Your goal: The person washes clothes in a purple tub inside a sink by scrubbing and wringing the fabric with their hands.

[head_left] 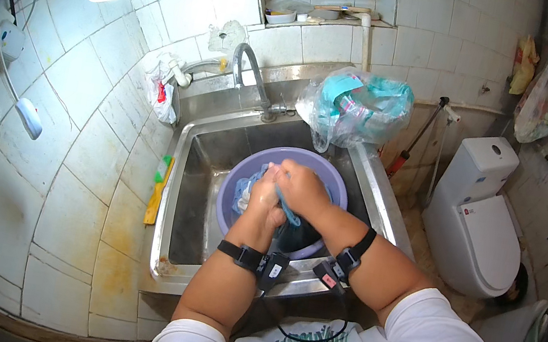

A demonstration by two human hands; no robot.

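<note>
A round purple basin [225,217] stands in the stainless steel sink [196,194]. Inside it lies wet laundry in light blue, white and a dark colour. My left hand [264,197] and my right hand [302,187] meet over the basin, both closed around a bunched light blue cloth [288,214]. The right one sits slightly higher, its fingers pressed against the left. Part of the cloth hangs below my hands toward the dark piece [295,237]. My fingers hide much of what they grip.
A curved faucet [251,72] rises behind the basin. On the sink's back right corner rests a clear bag with turquoise contents [362,109]. A yellow and green brush-like tool [158,191] leans at the left rim. To the right stands a white toilet [479,214]. A cable joins my two wristbands.
</note>
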